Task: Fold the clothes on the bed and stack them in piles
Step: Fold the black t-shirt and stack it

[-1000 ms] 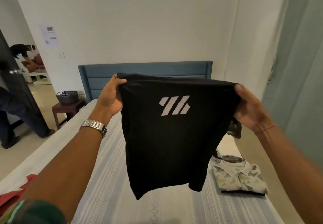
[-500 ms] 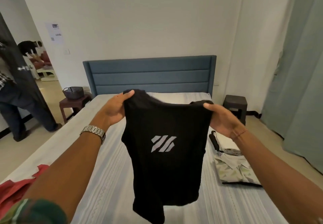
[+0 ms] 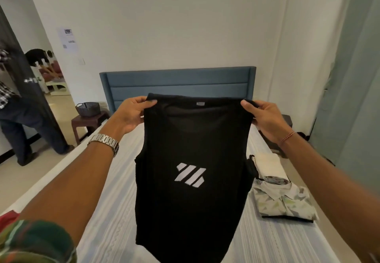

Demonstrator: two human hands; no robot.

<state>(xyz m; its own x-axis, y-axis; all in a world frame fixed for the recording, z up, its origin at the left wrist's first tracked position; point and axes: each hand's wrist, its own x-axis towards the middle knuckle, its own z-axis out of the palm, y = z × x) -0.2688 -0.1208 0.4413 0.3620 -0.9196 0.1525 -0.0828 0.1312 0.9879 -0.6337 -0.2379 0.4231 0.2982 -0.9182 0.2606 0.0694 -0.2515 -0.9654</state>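
A black sleeveless top (image 3: pixel 191 211) with a white striped logo hangs upright in the air over the bed (image 3: pixel 107 234). My left hand (image 3: pixel 131 114) pinches its left shoulder and my right hand (image 3: pixel 265 119) pinches its right shoulder, so the neckline is stretched flat between them. On the bed's right side lies a folded patterned collared shirt (image 3: pixel 283 203), with a folded cream garment (image 3: pixel 269 166) just behind it. Red cloth (image 3: pixel 8 218) shows at the bed's near left edge.
A blue headboard (image 3: pixel 178 84) stands against the white wall. A dark basket (image 3: pixel 88 109) sits on a small brown table (image 3: pixel 86 122) left of the bed. A person (image 3: pixel 24 123) stands by the doorway at the left. A curtain (image 3: pixel 353 90) hangs on the right.
The top was turned and spread wider. My hands moved apart along its shoulders, and the garment now faces me squarely with the neck label showing.
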